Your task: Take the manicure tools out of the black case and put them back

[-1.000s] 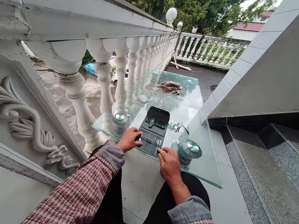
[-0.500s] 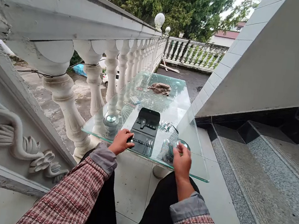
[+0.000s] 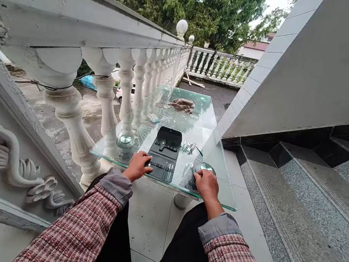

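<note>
An unfolded black manicure case (image 3: 161, 169) lies on the glass table (image 3: 114, 157), a few slim metal tools in its right-hand loops and a nail clipper (image 3: 162, 145) in the upper part. My left hand (image 3: 138, 166) grips the case's left edge, thumb on top. To the right of the case, my right hand (image 3: 207, 184) is closed, fingertips pinched on a slim metal tool (image 3: 192, 167) whose exact kind is too small to make out. Several small metal implements (image 3: 188, 148) lie loose beyond it.
Round metal discs, one at left (image 3: 125, 140), show at the table's legs. A crumpled brown cloth (image 3: 182, 104) and a small flat packet (image 3: 154, 118) lie farther back. White balusters (image 3: 105, 90) line the left; stone steps (image 3: 285, 182) rise on the right.
My right hand has come down and slightly left to the slim metal tool near the table's front. My left hand stays at the case's edge. The view has shifted slightly.
</note>
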`<act>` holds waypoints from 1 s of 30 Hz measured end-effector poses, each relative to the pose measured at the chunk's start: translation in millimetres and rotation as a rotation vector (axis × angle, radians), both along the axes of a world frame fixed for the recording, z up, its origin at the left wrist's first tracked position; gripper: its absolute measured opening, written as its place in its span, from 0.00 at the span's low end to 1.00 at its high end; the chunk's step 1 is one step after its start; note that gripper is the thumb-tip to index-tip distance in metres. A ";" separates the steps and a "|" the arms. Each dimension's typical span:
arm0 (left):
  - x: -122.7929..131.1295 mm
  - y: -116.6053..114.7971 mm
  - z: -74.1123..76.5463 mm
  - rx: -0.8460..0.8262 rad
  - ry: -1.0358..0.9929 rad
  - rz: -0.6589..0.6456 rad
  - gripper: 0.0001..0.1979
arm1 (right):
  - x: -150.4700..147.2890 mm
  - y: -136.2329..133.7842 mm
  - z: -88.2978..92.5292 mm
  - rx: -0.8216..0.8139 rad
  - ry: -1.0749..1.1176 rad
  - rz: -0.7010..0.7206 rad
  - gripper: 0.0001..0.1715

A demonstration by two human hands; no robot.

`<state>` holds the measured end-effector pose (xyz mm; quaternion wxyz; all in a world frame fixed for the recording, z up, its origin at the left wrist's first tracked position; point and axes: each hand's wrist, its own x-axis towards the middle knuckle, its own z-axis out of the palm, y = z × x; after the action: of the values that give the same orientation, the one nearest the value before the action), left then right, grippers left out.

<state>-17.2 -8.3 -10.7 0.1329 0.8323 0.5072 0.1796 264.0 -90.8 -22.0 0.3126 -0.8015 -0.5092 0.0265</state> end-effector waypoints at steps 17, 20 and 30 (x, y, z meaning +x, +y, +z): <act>4.3 -18.5 5.6 0.029 0.013 0.015 0.20 | -4.7 2.4 4.4 -0.126 -0.094 0.016 0.09; 4.2 -24.6 6.2 0.029 0.009 0.021 0.21 | -1.6 2.1 9.0 -0.139 -0.037 0.007 0.11; 0.1 -37.0 7.2 0.025 0.005 0.020 0.20 | -19.9 -6.3 26.4 0.030 0.185 0.107 0.12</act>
<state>-17.1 -45.3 -3.5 0.1195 0.8293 0.5135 0.1852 244.2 -97.0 4.4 0.3682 -0.7626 -0.5205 0.1092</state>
